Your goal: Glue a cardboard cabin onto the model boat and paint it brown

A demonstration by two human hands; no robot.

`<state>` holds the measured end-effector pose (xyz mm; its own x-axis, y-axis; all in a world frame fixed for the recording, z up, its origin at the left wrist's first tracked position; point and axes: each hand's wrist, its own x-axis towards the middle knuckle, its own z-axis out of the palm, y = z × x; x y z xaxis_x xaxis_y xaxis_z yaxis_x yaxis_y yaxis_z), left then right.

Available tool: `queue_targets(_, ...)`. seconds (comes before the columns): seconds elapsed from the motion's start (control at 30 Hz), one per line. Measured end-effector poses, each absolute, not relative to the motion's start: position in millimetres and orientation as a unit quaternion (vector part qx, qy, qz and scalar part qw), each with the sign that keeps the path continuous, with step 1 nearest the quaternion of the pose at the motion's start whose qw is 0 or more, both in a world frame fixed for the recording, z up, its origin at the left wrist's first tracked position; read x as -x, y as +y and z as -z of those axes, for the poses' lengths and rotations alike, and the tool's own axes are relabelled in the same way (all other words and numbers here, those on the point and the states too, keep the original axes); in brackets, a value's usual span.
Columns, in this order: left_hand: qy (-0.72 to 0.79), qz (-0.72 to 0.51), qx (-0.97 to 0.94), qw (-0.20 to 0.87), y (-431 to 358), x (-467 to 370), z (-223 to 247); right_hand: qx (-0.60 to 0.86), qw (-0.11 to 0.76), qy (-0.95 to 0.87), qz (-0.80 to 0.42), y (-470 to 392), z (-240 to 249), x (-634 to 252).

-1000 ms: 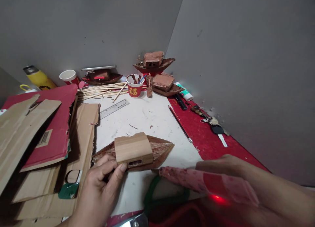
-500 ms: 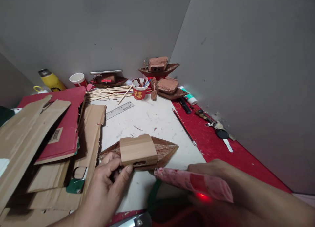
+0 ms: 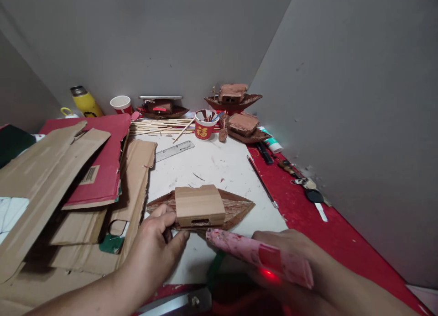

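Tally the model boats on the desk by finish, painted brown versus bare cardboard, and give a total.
Bare cardboard boat, under the left hand: 1
Brown painted boats at the back: 3
Total: 4

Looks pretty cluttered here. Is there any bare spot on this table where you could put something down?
Yes: the white tabletop between the ruler and the cardboard boat lies bare, bordered right by a thin pencil. The left side is heaped with cardboard sheets; the back is crowded with sticks, a red cup and painted boats.
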<state>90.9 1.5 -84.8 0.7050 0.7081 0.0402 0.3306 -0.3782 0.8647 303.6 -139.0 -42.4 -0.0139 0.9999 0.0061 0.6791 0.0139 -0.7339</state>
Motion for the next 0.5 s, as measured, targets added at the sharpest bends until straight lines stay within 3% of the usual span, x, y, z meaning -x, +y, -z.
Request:
queue_targets(0.13, 0.305, -0.228, -0.79, 0.48, 1.1, -92.7, 83.5, 0.606, 0.26, -0.655, -0.369, -131.6, 45.2, -296.5)
queue_targets(0.5, 0.306, -0.232, -0.797, 0.466, 0.4, -92.9, 85.6, 0.608, 0.264, -0.655, -0.362, -125.7, 44.5, -286.8)
